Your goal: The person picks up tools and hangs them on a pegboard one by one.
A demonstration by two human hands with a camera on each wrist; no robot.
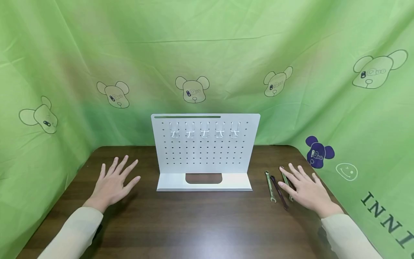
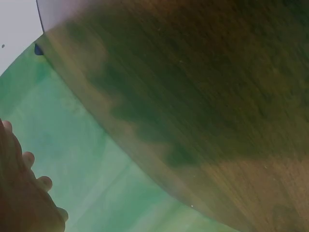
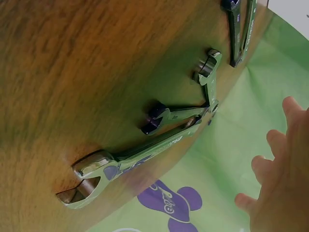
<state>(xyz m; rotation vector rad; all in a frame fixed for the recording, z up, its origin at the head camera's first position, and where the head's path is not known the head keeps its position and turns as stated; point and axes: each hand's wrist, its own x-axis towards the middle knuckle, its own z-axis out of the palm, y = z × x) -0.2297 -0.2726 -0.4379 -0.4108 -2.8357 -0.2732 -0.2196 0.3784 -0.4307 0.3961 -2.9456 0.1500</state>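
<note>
My left hand (image 1: 110, 187) is spread with straight fingers over the left side of the table (image 1: 194, 223), holding nothing. Its fingertips show at the lower left of the left wrist view. On the right, my right hand (image 1: 305, 189), also with fingers spread, is just above a group of wrenches and covers some of them. A silver combination wrench (image 1: 270, 187) lies leftmost in the group, a dark wrench (image 1: 279, 193) slants beside it, and another silver wrench (image 1: 284, 177) runs under the fingers. The right wrist view shows several wrenches, the nearest with a large open-end jaw.
A white pegboard stand (image 1: 203, 151) stands upright at the middle of the table, with a row of several clear hooks (image 1: 205, 133) near its top. Green printed cloth (image 1: 226, 54) hangs behind and on both sides, close to the table's edges.
</note>
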